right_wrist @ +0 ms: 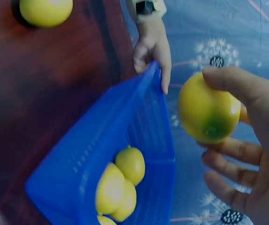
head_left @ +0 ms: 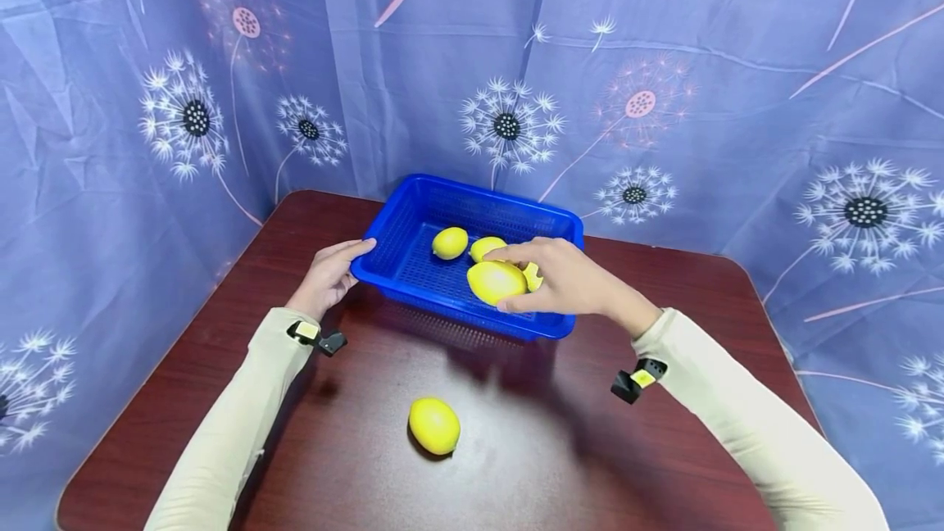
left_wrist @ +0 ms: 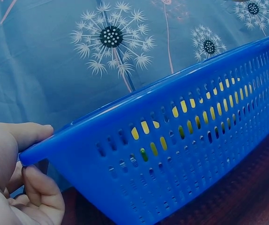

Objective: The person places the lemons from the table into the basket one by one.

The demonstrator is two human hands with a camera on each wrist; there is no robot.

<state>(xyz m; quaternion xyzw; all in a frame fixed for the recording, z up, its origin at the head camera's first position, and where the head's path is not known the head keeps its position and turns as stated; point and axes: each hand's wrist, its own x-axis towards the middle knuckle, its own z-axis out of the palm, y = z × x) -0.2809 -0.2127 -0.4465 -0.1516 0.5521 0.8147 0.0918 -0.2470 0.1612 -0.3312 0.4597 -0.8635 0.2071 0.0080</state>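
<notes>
A blue plastic basket [head_left: 410, 289] with slotted walls stands toward the back of the table. My left hand [head_left: 324, 281] pinches its rim at the left corner, thumb on top and fingers curled beneath, as the left wrist view shows [left_wrist: 22, 183]. Over the basket's right part, my right hand [head_left: 571, 277] grips a yellow lemon [head_left: 492, 283] between thumb and fingers. The right wrist view shows a green patch at one end of this lemon [right_wrist: 209, 112]. Inside the basket lie several more lemons, among them one on the left [head_left: 450, 243]; the right hand partly covers others.
Another lemon [head_left: 434, 426] lies on the dark red wooden table [head_left: 354, 433], in front of the basket. Behind the table hangs a blue curtain [head_left: 442, 88] with dandelion prints. Each wrist carries a small black camera.
</notes>
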